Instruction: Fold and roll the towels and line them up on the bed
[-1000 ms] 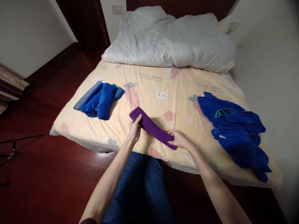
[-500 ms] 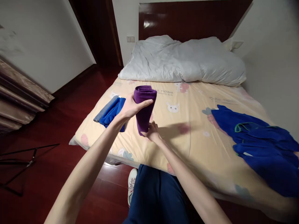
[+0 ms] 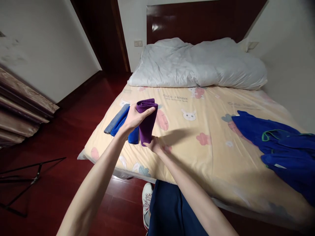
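Observation:
A folded purple cloth (image 3: pixel 147 123) stands upright between my two hands, its folded layers showing at the top. My left hand (image 3: pixel 137 116) grips its upper part, thumb across the front. My right hand (image 3: pixel 153 144) holds its lower end, close to the bed. Just left of it lie a grey rolled or folded cloth (image 3: pixel 115 119) and blue folded cloths (image 3: pixel 133 136), partly hidden by my left hand. On the right side of the bed is a loose, rumpled pile of blue cloth (image 3: pixel 275 137) with green edging.
The bed (image 3: pixel 197 157) has a yellow printed sheet, with a grey-white quilt (image 3: pixel 194 65) bunched near the dark headboard (image 3: pixel 197 21). A black metal stand (image 3: pixel 34 178) is on the floor at left, near curtains (image 3: pixel 22 111).
Both hands have moved slightly left and down with the purple cloth, which is now beside the blue folded cloths. The view has shifted a little left.

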{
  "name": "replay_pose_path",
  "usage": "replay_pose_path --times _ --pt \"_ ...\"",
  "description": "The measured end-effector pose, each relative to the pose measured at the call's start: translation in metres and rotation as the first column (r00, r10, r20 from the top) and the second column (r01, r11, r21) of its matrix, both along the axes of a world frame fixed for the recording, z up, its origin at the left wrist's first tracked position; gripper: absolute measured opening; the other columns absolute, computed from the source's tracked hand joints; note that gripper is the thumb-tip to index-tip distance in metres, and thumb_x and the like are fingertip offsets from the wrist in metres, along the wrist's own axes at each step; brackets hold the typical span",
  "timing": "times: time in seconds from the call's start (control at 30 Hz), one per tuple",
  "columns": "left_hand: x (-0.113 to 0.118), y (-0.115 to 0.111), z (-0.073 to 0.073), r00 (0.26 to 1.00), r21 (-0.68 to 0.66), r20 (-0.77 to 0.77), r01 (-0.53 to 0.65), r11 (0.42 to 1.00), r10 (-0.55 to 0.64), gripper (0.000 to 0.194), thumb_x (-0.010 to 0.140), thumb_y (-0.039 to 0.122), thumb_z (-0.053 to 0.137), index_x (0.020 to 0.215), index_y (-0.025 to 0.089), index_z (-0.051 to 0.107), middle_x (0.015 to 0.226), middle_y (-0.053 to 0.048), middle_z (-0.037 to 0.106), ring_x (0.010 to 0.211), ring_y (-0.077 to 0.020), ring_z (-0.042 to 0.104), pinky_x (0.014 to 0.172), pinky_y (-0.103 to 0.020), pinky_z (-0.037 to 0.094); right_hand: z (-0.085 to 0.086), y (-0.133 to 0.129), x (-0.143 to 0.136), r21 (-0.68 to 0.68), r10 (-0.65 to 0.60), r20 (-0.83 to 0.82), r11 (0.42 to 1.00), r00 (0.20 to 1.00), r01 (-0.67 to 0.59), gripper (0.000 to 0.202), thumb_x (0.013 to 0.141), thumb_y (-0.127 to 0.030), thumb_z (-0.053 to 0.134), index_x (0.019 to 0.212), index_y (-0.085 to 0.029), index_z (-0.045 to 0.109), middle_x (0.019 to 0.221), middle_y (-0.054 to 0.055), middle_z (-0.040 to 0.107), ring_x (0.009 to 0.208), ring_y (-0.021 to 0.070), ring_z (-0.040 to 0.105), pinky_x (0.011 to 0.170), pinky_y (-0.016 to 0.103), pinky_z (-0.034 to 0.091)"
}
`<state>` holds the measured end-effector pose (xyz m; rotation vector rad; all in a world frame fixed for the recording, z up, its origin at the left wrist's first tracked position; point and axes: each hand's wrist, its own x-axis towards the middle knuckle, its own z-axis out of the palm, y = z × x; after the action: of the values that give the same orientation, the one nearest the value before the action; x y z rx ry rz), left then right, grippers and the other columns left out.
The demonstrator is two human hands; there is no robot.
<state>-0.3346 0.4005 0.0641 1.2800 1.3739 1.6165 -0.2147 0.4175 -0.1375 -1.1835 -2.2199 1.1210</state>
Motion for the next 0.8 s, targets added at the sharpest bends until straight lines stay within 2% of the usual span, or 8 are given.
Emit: replay_pose_path --times 0.23,0.3,0.4,0.5,0.57,0.67,0.73,0.8 --pt "-0.003 0.009 -0.013 0.997 0.021 -0.079 0.024 0.999 -0.023 0.056 0.074 0.056 0.082 0.109 0.013 0.075 0.107 -0.013 0.076 0.105 -0.0306 0.071 0.094 -0.043 0.057 -0.022 -0.001 0.000 -0.051 -0.032 -0.037 0.998 0.999 0.030 0.023 0.078 -0.031 0.076 0.095 -0.015 0.072 0.094 0.014 0.079 0.088 0.0310 0.074 0.070 0.031 0.051" --pt "-0.004 0.013 -0.013 0.979 0.081 -0.198 -0.024 0.996 0.040 0.063 0.078 0.059 0.078 0.123 0.016 0.069 0.123 -0.014 0.071 0.120 -0.0323 0.065 0.105 -0.046 0.051 -0.021 -0.002 0.001 -0.033 -0.049 -0.057 0.998 0.997 0.048 0.045 0.077 -0.032 0.078 0.116 -0.014 0.068 0.112 0.017 0.076 0.102 0.0330 0.072 0.081 0.034 0.053" --pt "-0.006 0.018 -0.012 0.857 0.240 -0.436 -0.185 0.953 0.276 0.082 0.081 0.062 0.074 0.150 0.027 0.045 0.155 -0.011 0.048 0.149 -0.0337 0.036 0.124 -0.052 0.028 -0.018 -0.008 0.004 0.047 -0.198 -0.119 0.978 0.973 0.204 0.108 0.068 -0.040 0.086 0.156 -0.012 0.029 0.151 0.025 0.050 0.136 0.0411 0.051 0.106 0.045 0.046" --pt "-0.006 0.019 -0.007 0.683 0.365 -0.586 -0.259 0.894 0.437 0.094 0.085 0.064 0.068 0.160 0.033 0.021 0.169 -0.008 0.022 0.158 -0.0343 0.009 0.128 -0.057 0.010 -0.016 -0.014 0.009 0.151 -0.273 -0.133 0.944 0.953 0.292 0.136 0.067 -0.051 0.086 0.162 -0.009 -0.001 0.166 0.028 0.021 0.150 0.0436 0.031 0.117 0.051 0.037" --pt "-0.002 0.021 -0.004 0.640 0.430 -0.597 -0.253 0.867 0.483 0.098 0.087 0.063 0.067 0.162 0.033 0.012 0.171 -0.007 0.013 0.158 -0.0344 0.005 0.128 -0.057 0.008 -0.016 -0.015 0.012 0.204 -0.248 -0.063 0.945 0.967 0.255 0.136 0.071 -0.056 0.083 0.161 -0.007 -0.005 0.167 0.027 0.016 0.151 0.0417 0.030 0.117 0.047 0.038" --pt "0.007 0.032 -0.013 0.641 0.440 -0.620 -0.192 0.877 0.452 0.095 0.090 0.057 0.065 0.163 0.029 0.011 0.171 -0.009 0.014 0.158 -0.0340 0.009 0.128 -0.055 0.012 -0.020 -0.014 0.015 0.236 -0.189 0.026 0.955 0.982 0.178 0.121 0.080 -0.056 0.075 0.163 -0.011 0.000 0.166 0.024 0.025 0.149 0.0392 0.037 0.113 0.044 0.043" --pt "0.017 0.046 -0.033 0.603 0.323 -0.732 -0.105 0.940 0.319 0.081 0.094 0.050 0.061 0.161 0.025 0.024 0.169 -0.011 0.023 0.156 -0.0343 0.017 0.127 -0.056 0.017 -0.024 -0.015 0.018 0.236 -0.131 0.000 0.963 0.991 0.128 0.103 0.087 -0.050 0.070 0.164 -0.020 0.008 0.165 0.019 0.032 0.149 0.0397 0.036 0.113 0.050 0.042" --pt "0.028 0.062 -0.066 0.481 0.101 -0.871 -0.033 0.994 0.104 0.063 0.095 0.042 0.059 0.152 0.022 0.044 0.165 -0.013 0.033 0.155 -0.0352 0.022 0.125 -0.057 0.021 -0.027 -0.017 0.021 0.233 -0.071 -0.053 0.969 0.996 0.082 0.088 0.091 -0.042 0.065 0.163 -0.029 0.016 0.164 0.012 0.036 0.152 0.0412 0.029 0.116 0.058 0.035"
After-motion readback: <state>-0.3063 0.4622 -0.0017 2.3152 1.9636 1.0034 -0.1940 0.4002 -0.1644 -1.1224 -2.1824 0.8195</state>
